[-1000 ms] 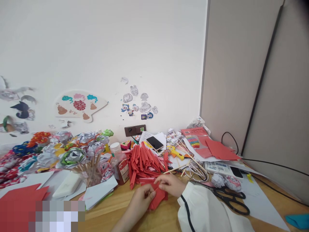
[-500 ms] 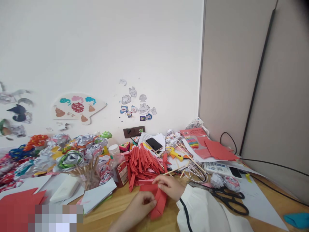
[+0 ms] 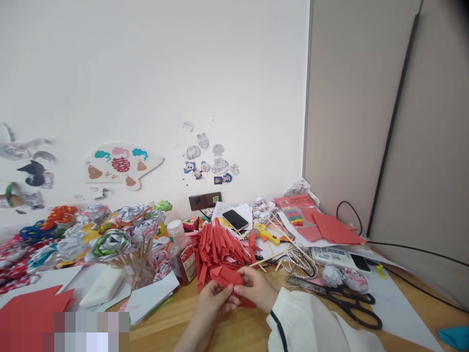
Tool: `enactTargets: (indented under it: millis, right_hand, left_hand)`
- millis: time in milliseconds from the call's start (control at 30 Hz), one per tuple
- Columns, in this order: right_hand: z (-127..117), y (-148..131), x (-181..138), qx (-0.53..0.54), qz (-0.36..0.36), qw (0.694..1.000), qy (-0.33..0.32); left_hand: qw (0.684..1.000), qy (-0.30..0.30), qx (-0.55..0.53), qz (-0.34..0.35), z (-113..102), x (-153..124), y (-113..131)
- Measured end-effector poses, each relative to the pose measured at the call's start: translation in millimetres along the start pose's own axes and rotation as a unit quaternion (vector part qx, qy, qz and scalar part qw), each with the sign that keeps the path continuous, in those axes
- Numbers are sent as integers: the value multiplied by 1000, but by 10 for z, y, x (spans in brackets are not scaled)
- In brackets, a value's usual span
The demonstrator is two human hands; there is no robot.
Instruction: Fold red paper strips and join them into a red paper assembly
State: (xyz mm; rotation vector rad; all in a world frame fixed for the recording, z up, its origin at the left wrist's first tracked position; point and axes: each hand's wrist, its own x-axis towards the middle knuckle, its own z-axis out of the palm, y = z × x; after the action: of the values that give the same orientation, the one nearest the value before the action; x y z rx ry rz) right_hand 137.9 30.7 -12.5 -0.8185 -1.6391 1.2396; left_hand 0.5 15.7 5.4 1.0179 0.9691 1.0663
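Observation:
Both hands meet over the wooden table (image 3: 176, 322) near its front edge. My left hand (image 3: 214, 299) and my right hand (image 3: 256, 291) pinch a folded piece of red paper (image 3: 227, 277) between them, fingers closed on it. A white sleeve with a dark stripe covers my right forearm. Just behind the hands lies a pile of folded red paper strips (image 3: 216, 247).
Black scissors (image 3: 353, 305) lie to the right on white paper. A glue bottle (image 3: 183, 252), paper flowers on sticks (image 3: 117, 239), a phone (image 3: 235, 219), a yellow glue gun (image 3: 269, 234), wooden sticks and red sheets (image 3: 330, 227) crowd the back. A grey partition stands at right.
The hands have drawn closer together and lifted the red paper slightly, folding it smaller. The view has shifted very little.

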Motion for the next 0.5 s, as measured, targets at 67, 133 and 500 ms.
enactTargets:
  millis: [67,133,500]
  right_hand:
    - [45,-4,5,25,-3,1000,5]
    - [31,-4,13,28,5,1000,7]
    - [-201,65,71,27,27,999,-7]
  left_hand:
    - [1000,-4,-6,13,10,-28,48]
    - [999,6,9,44,-2,-44,106]
    - [994,-19,72,80,-125,7,164]
